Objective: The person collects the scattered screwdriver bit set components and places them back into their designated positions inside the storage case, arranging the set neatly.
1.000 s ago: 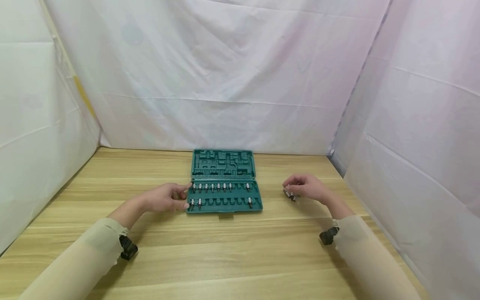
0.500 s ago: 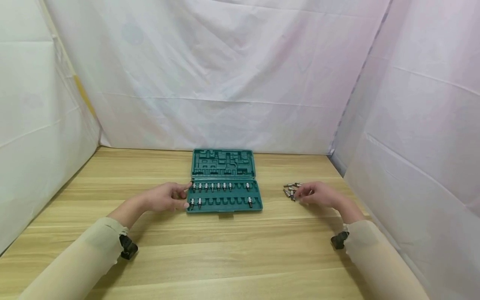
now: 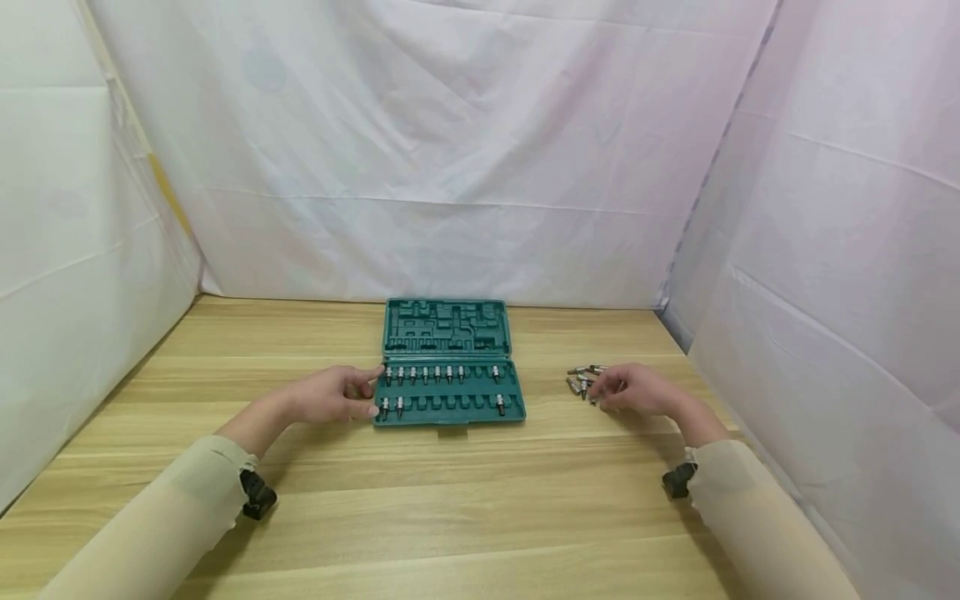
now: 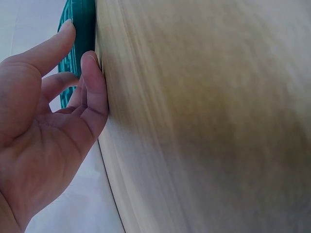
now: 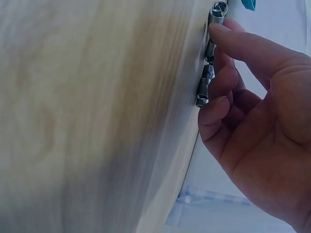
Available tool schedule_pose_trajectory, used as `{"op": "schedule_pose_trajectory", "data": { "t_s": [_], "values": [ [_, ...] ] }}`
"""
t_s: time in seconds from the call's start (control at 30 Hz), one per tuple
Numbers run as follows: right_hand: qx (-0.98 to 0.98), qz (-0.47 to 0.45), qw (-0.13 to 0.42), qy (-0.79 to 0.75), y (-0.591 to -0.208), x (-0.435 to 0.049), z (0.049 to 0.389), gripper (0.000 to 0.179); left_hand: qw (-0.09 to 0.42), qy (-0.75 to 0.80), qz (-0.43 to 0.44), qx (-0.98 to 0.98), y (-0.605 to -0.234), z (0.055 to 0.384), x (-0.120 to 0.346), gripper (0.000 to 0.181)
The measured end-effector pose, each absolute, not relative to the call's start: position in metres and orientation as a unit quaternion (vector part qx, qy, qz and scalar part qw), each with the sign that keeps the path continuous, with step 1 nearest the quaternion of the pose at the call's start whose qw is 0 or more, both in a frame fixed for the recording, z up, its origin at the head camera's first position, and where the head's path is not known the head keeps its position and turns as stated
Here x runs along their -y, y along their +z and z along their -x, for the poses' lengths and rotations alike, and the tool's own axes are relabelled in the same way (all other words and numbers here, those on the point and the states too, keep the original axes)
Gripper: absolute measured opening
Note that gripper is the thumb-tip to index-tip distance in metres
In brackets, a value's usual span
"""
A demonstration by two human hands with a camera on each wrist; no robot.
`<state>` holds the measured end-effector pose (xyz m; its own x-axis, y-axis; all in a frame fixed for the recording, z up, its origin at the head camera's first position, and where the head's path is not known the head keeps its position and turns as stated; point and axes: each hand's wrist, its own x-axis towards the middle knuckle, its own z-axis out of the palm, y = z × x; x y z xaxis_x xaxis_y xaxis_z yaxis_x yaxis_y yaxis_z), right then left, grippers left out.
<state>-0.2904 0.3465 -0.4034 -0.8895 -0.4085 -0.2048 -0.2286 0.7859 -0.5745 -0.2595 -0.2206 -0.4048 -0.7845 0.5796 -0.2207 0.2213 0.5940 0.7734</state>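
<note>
Here, eleven bits in one case; left hand spread against it, right hand pinching one bit.

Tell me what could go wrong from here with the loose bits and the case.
The right hand is at the edge of a cluster of small silver-and-black metal bits, so lifting one might knock its neighbours away.
The left hand touches the left edge of the open green plastic case; a push could slide it or jostle the seated bits.
Both rows have vacant slots, so a bit might go into the wrong one.
</note>
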Motion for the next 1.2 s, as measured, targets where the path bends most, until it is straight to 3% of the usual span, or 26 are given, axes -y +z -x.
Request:
{"op": "schedule_pose_trajectory", "data": {
  "t_s": [0.47,0.77,1.2],
  "values": [
    [-0.937,0.183,0.149,-0.255,-0.401,-0.34,0.29,0.009,0.23,0.384,-0.234,-0.863,-0.405,0.26,0.22,0.084],
    [-0.93,0.174,0.123,-0.298,-0.395,-0.317,0.29,0.014,0.232,0.384,-0.23,-0.864,-0.408,0.264,0.22,0.085],
    [-0.878,0.152,0.155,-0.426,-0.398,-0.286,0.293,0.035,0.232,0.383,-0.23,-0.864,-0.41,0.264,0.22,0.085]
  ]
}}
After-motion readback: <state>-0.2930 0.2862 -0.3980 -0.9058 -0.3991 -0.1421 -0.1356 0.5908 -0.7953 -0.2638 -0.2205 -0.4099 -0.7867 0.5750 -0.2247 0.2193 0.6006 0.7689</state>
